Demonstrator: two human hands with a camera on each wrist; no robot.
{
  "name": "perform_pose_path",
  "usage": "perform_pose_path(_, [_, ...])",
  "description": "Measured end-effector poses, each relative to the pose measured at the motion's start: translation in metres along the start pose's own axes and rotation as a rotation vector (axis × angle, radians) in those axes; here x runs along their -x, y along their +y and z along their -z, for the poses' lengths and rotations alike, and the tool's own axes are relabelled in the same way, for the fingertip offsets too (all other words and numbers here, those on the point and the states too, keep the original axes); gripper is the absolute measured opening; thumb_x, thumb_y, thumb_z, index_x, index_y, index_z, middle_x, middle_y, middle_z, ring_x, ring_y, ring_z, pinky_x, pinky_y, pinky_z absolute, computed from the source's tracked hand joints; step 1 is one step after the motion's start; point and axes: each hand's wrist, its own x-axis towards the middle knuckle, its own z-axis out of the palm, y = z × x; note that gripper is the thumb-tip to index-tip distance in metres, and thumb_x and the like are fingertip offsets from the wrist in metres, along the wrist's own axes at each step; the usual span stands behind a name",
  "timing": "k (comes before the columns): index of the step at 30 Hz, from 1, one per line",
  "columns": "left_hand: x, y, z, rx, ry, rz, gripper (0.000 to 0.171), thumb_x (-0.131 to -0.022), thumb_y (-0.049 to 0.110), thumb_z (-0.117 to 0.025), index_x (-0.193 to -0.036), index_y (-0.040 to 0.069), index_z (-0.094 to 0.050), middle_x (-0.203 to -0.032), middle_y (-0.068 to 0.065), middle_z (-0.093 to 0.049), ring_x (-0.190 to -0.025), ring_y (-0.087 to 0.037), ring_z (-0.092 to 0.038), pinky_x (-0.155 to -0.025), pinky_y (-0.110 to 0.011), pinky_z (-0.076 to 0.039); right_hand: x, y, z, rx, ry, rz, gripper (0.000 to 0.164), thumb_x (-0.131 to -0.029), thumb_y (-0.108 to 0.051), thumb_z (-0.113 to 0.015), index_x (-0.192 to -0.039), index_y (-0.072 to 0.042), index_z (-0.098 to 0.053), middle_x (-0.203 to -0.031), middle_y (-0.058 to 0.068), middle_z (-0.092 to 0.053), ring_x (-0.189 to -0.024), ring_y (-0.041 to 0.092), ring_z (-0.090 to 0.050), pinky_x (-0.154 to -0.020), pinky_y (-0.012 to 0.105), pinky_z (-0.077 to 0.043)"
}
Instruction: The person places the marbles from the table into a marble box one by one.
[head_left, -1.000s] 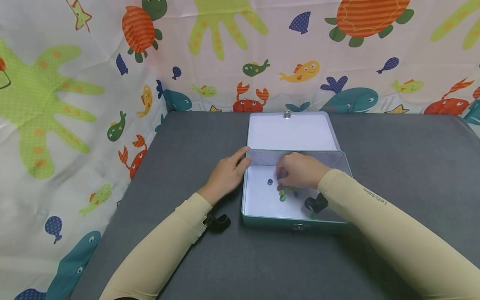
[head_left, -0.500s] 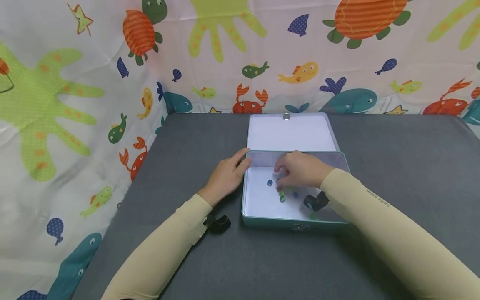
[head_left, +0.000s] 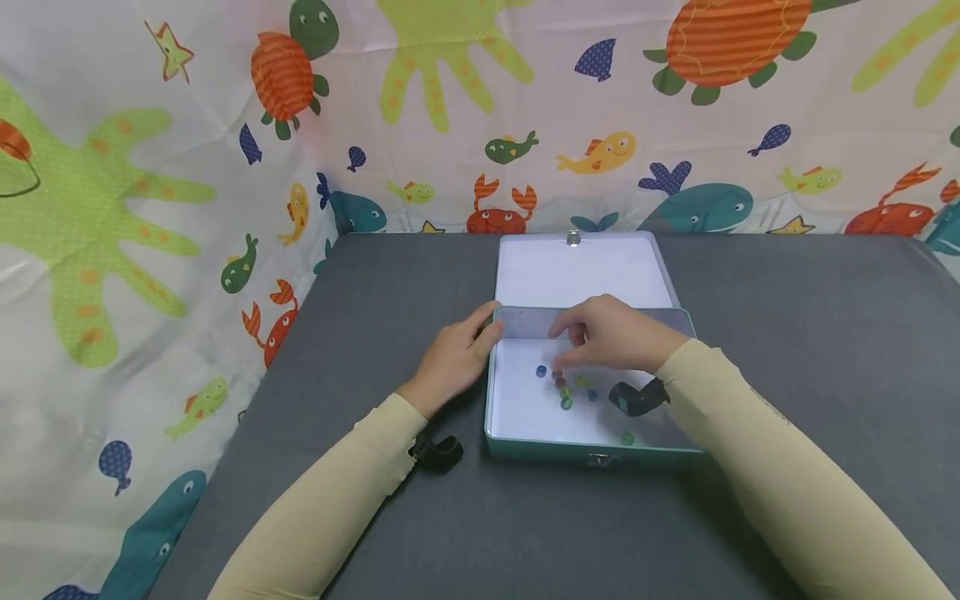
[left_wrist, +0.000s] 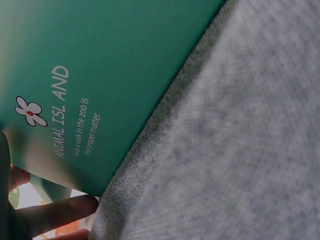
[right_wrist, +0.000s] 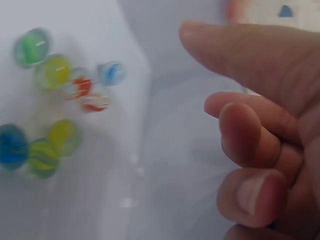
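A green metal tin box (head_left: 540,450) with a white inside lies with its lid (head_left: 585,267) folded back. At its back left corner my left hand (head_left: 450,362) grips the rim, thumb on top and fingers around the outside. My right hand (head_left: 618,333) hovers inside the tin, thumb and index finger spread apart and the other fingers loosely curled; nothing shows between the fingertips. Several glass marbles lie on the floor of the tin below it, among them a blue one (head_left: 541,371) and a green one (head_left: 627,437). Red-streaked marbles (right_wrist: 80,86) appear beside yellow ones in the right wrist view.
A grey cloth-covered table (head_left: 570,533) carries the tin. Behind and to the left hangs a curtain (head_left: 450,167) printed with sea animals. A dark wrist camera (head_left: 637,398) under the right wrist hangs inside the tin, over its floor.
My right hand has drawn slightly up and to the right, its thumb and index finger parting, and the red marbles show more fully beneath. The left hand stays at the tin's corner.
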Motion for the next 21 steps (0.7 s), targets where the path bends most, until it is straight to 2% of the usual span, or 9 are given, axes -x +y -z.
perform_pose_path(7, [0.002, 0.001, -0.004, 0.006, -0.016, 0.001, 0.058, -0.11, 0.054, -0.039, -0.16, 0.025, -0.047, -0.144, -0.01, -0.065, -0.128, -0.029, -0.064, -0.11, -0.052, -0.048, 0.011, -0.002, 0.008, -0.08, 0.077, -0.005, 0.037, -0.086, -0.025, -0.09, -0.116, -0.007, -0.079, -0.072, 0.001, -0.058, -0.071, 0.02, -0.054, -0.059, 0.029, -0.044])
perform_pose_path(14, [0.0, -0.001, -0.002, 0.008, 0.011, -0.021, 0.058, -0.11, 0.055, -0.038, -0.158, 0.025, -0.049, -0.141, -0.012, -0.067, -0.126, -0.03, -0.065, -0.108, -0.053, -0.049, 0.013, -0.006, 0.016, -0.059, 0.138, 0.042, 0.034, -0.087, -0.024, -0.089, -0.116, -0.007, -0.08, -0.073, 0.001, -0.058, -0.07, 0.02, -0.054, -0.059, 0.028, -0.044])
perform_pose_path(21, [-0.001, 0.0, -0.001, 0.002, -0.004, -0.002, 0.059, -0.11, 0.056, -0.038, -0.159, 0.026, -0.048, -0.145, -0.01, -0.065, -0.131, -0.03, -0.062, -0.111, -0.053, -0.047, 0.027, -0.009, 0.028, -0.079, 0.182, 0.005, 0.03, -0.09, -0.025, -0.086, -0.115, -0.009, -0.08, -0.076, 0.003, -0.059, -0.073, 0.021, -0.054, -0.06, 0.029, -0.045])
